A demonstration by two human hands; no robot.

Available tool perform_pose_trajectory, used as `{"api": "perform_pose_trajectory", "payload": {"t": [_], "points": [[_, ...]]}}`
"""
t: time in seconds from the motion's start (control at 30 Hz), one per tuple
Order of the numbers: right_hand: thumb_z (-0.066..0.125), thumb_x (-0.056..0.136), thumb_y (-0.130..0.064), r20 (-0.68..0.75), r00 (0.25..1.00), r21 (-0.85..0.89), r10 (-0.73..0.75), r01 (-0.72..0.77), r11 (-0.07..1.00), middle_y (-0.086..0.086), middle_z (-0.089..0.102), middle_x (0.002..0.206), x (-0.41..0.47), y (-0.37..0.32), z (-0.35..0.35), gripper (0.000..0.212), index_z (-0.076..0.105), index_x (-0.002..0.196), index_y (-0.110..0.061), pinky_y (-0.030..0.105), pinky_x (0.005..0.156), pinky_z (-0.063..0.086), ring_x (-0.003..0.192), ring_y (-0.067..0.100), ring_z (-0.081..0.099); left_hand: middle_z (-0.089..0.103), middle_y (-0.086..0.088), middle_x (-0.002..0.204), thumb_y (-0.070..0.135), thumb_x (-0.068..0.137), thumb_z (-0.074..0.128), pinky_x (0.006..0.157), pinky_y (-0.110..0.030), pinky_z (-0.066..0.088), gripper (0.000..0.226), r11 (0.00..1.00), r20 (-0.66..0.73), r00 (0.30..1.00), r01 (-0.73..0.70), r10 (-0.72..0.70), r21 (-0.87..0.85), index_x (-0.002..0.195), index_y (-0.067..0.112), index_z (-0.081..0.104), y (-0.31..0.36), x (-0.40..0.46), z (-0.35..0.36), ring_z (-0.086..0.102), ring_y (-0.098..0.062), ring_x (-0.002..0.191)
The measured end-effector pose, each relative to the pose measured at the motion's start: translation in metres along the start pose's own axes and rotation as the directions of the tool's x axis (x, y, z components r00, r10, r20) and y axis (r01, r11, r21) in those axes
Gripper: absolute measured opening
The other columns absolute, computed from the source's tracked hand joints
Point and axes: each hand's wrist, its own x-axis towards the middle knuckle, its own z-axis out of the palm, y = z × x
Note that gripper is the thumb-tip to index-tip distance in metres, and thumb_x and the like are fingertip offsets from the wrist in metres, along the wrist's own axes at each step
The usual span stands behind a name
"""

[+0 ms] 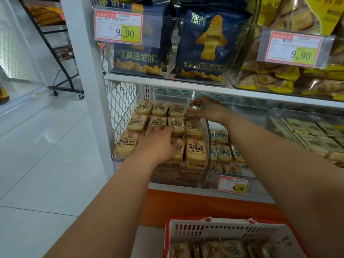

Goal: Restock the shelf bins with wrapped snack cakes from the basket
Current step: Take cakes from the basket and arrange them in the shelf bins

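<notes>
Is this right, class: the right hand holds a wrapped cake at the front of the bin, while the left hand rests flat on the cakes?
One detail is wrong. In the head view the right hand holds the wrapped cake at the back of the bin, near its back right corner, not at the front. The left hand does rest flat on the cakes.

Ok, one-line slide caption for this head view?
Right hand places a wrapped snack cake into the clear bin; left hand steadies the packs.

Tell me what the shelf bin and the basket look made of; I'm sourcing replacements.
The shelf bin looks like clear, glossy rigid plastic: packs show through its walls. The basket looks like matte white moulded plastic with slotted sides and a red rim.
</notes>
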Motion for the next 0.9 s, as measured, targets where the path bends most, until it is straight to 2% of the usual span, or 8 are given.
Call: {"api": "perform_pose_trajectory", "payload": {"t": [0.1, 0.3, 0.4, 0.47, 0.53, 0.7, 0.8, 0.9], "points": [[0.076, 0.081, -0.045, 0.015, 1.000, 0.053, 0.012, -0.013, 0.999, 0.003, 0.049, 0.137, 0.000, 0.003, 0.000, 0.063, 0.048, 0.134, -0.027, 0.028, 0.078, 0.036, 0.114, 0.016, 0.046, 0.029, -0.002, 0.158, 0.049, 0.101, 0.040, 0.116, -0.047, 0.022, 0.055, 1.000, 0.001, 1.000, -0.007, 0.007, -0.001, 0.151, 0.028, 0.031, -0.002, 0.000, 0.001, 0.024, -0.028, 0.145], [0.072, 0.086, -0.018, -0.014, 1.000, 0.183, 0.018, -0.015, 0.983, 0.003, 0.044, 0.146, -0.012, 0.009, 0.004, 0.062, 0.045, 0.142, -0.025, 0.021, 0.088, 0.032, 0.131, 0.022, 0.042, 0.030, -0.003, 0.158, 0.050, 0.101, 0.041, 0.117, -0.048, 0.023, 0.056, 1.000, 0.000, 1.000, -0.009, 0.009, -0.021, 0.151, 0.028, 0.032, -0.003, 0.002, 0.002, 0.024, -0.028, 0.145], [0.072, 0.087, -0.016, -0.053, 0.998, 0.218, 0.018, -0.007, 0.976, 0.003, 0.037, 0.153, -0.027, 0.009, 0.004, 0.066, 0.041, 0.145, -0.022, 0.022, 0.097, 0.033, 0.139, 0.021, 0.035, 0.032, -0.005, 0.156, 0.049, 0.101, 0.042, 0.115, -0.048, 0.027, 0.055, 1.000, -0.011, 1.000, -0.016, 0.016, -0.012, 0.150, 0.026, 0.033, 0.001, -0.001, 0.000, 0.027, -0.030, 0.143], [0.073, 0.087, -0.018, -0.090, 0.996, 0.264, 0.018, 0.006, 0.965, 0.003, 0.035, 0.155, -0.044, 0.009, 0.006, 0.066, 0.042, 0.145, -0.021, 0.027, 0.105, 0.033, 0.140, 0.021, 0.034, 0.034, -0.006, 0.154, 0.048, 0.101, 0.043, 0.113, -0.048, 0.031, 0.055, 0.999, -0.068, 0.997, -0.032, 0.031, -0.014, 0.150, 0.025, 0.033, 0.010, -0.007, -0.004, 0.032, -0.031, 0.141], [0.073, 0.087, -0.022, -0.129, 0.991, 0.301, 0.033, 0.007, 0.954, 0.001, 0.041, 0.150, -0.068, 0.011, 0.007, 0.062, 0.045, 0.142, -0.021, 0.026, 0.099, 0.035, 0.136, 0.019, 0.038, 0.040, -0.005, 0.150, 0.044, 0.101, 0.045, 0.110, -0.046, 0.035, 0.052, 0.995, -0.167, 0.983, -0.085, 0.077, -0.043, 0.148, 0.026, 0.035, 0.025, -0.020, -0.005, 0.040, -0.029, 0.135], [0.063, 0.093, -0.019, -0.365, 0.929, 0.413, 0.065, 0.099, 0.905, -0.013, 0.055, 0.119, -0.169, 0.015, 0.011, 0.031, 0.056, 0.121, -0.031, 0.031, 0.088, 0.050, 0.114, 0.009, 0.054, 0.060, 0.007, 0.107, 0.035, 0.101, 0.048, 0.076, -0.032, 0.051, 0.020, 0.956, -0.378, 0.913, -0.235, 0.155, -0.176, 0.116, 0.025, 0.055, 0.070, -0.069, 0.010, 0.059, -0.013, 0.093], [0.060, 0.093, -0.011, -0.561, 0.827, 0.279, -0.021, 0.213, 0.936, -0.017, 0.059, 0.099, -0.243, 0.028, 0.029, 0.021, 0.058, 0.104, -0.027, 0.018, 0.080, 0.049, 0.094, -0.003, 0.057, 0.057, 0.009, 0.082, 0.039, 0.101, 0.046, 0.062, -0.034, 0.050, 0.014, 0.955, -0.285, 0.949, -0.198, 0.131, -0.220, 0.097, 0.028, 0.053, 0.091, -0.093, 0.041, 0.056, -0.011, 0.072], [0.060, 0.092, -0.007, -0.618, 0.786, 0.260, 0.014, 0.188, 0.947, -0.020, 0.057, 0.090, -0.297, 0.063, 0.065, 0.020, 0.057, 0.099, -0.026, 0.010, 0.074, 0.045, 0.085, -0.005, 0.057, 0.061, 0.008, 0.086, 0.040, 0.100, 0.048, 0.065, -0.034, 0.050, 0.011, 0.980, -0.001, 0.995, -0.099, 0.100, -0.173, 0.096, 0.030, 0.051, 0.096, -0.115, 0.101, 0.059, -0.014, 0.078]]}}
